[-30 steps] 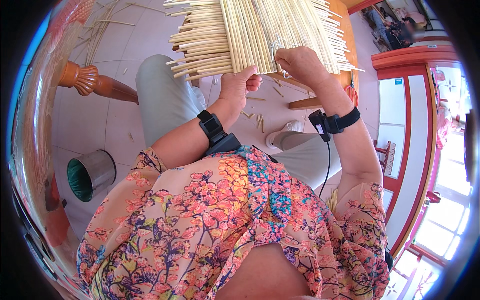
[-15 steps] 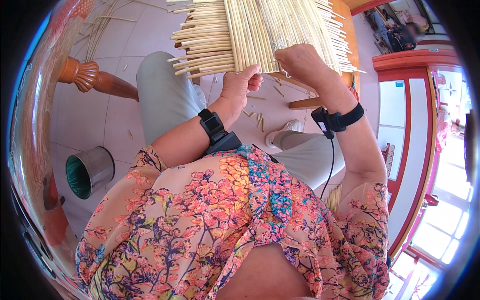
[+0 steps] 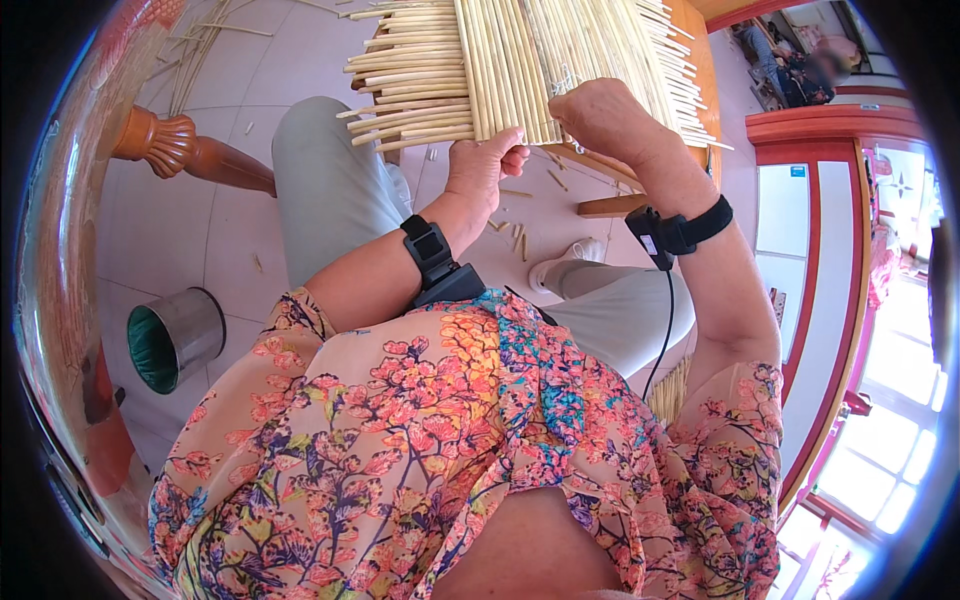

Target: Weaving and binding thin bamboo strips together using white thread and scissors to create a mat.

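A mat of pale straw-coloured stalks (image 3: 500,75) lies at the top of the view, one layer running lengthwise over crosswise stalks whose ends stick out on both sides. My left hand (image 3: 485,165) pinches its near edge, thumb on top and fingers curled below. Beside it, my right hand (image 3: 605,115) is closed over the near part of the mat, right of the middle. White thread (image 3: 567,80) shows in a small tangle by its knuckles. Whatever the right fingers grip is too small or hidden to make out.
The mat rests on a wooden stool (image 3: 695,80). Cut stalk pieces (image 3: 520,240) litter the tiled floor. A metal bin with a green liner (image 3: 190,335) stands at left, near a carved wooden leg (image 3: 200,160). A stalk bundle (image 3: 668,392) is by my right elbow. Another person (image 3: 805,75) sits far right.
My right hand has shifted slightly up and away from me over the mat. The left hand keeps its pinch on the near edge.
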Motion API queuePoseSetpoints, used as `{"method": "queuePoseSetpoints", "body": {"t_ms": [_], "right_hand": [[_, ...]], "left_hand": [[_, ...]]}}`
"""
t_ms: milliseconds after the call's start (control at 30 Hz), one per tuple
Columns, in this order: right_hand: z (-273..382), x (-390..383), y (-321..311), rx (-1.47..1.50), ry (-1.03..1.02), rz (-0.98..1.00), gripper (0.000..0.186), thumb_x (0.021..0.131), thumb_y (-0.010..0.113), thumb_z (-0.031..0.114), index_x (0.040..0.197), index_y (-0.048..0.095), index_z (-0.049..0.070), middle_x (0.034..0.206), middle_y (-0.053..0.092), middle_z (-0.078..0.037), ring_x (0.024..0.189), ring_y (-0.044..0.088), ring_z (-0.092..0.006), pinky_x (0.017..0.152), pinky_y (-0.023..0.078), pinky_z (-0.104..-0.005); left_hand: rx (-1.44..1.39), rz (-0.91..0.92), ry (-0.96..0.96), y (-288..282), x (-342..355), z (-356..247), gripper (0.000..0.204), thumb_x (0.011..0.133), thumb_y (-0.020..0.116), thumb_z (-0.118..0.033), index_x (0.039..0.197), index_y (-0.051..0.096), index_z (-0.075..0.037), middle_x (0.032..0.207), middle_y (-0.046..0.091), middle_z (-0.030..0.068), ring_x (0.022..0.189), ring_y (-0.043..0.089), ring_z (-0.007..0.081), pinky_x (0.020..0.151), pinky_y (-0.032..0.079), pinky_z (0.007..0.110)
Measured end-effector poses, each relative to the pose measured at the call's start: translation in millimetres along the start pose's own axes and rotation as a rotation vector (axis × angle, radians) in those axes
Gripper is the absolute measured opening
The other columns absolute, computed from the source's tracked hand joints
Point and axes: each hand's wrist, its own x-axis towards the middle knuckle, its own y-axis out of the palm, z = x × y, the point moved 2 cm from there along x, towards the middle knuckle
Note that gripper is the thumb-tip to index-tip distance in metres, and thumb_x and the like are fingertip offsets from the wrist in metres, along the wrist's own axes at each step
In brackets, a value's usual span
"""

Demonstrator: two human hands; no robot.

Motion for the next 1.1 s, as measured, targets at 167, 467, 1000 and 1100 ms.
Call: {"method": "queuePoseSetpoints", "body": {"t_ms": [167,467,1000,1100], "right_hand": [[0.2,2.3,0.9,-0.001,-0.002,0.032,0.006,0.068,0.054,0.007,0.063,0.055,0.006,0.059,0.056,-0.012,0.060,0.057,-0.0311,0.053,0.044,-0.0396],[5.8,5.9,-0.5,-0.037,0.006,0.036,0.003,0.066,0.055,0.005,0.064,0.056,0.006,0.060,0.057,-0.013,0.061,0.058,-0.0306,0.053,0.044,-0.0394],[-2.9,6.9,3.1,-0.003,-0.009,0.112,0.007,0.073,0.054,0.011,0.068,0.058,0.007,0.061,0.056,-0.011,0.062,0.057,-0.0291,0.055,0.044,-0.0386],[-5.6,8.2,4.8,0.027,-0.012,0.127,0.008,0.074,0.054,0.012,0.070,0.059,0.008,0.061,0.056,-0.011,0.062,0.057,-0.0292,0.055,0.044,-0.0388]], "left_hand": [[-0.007,-0.017,-0.002,0.6,-0.5,0.6,0.011,0.074,0.065,-0.013,0.079,0.060,-0.004,0.065,0.060,0.0045,0.053,0.055,0.0097,0.052,0.044,0.023],[-0.021,-0.030,0.019,0.2,0.1,1.0,0.012,0.073,0.065,-0.012,0.072,0.059,-0.002,0.059,0.058,0.0052,0.056,0.058,0.0130,0.045,0.043,0.022],[-0.011,-0.005,0.001,-0.8,0.8,2.7,0.014,0.073,0.065,-0.013,0.075,0.059,-0.001,0.062,0.059,0.0067,0.053,0.056,0.0115,0.046,0.043,0.022],[-0.015,-0.012,-0.002,-1.8,1.9,4.0,0.014,0.073,0.064,-0.013,0.075,0.059,0.000,0.063,0.059,0.0069,0.053,0.055,0.0113,0.047,0.044,0.022]]}}
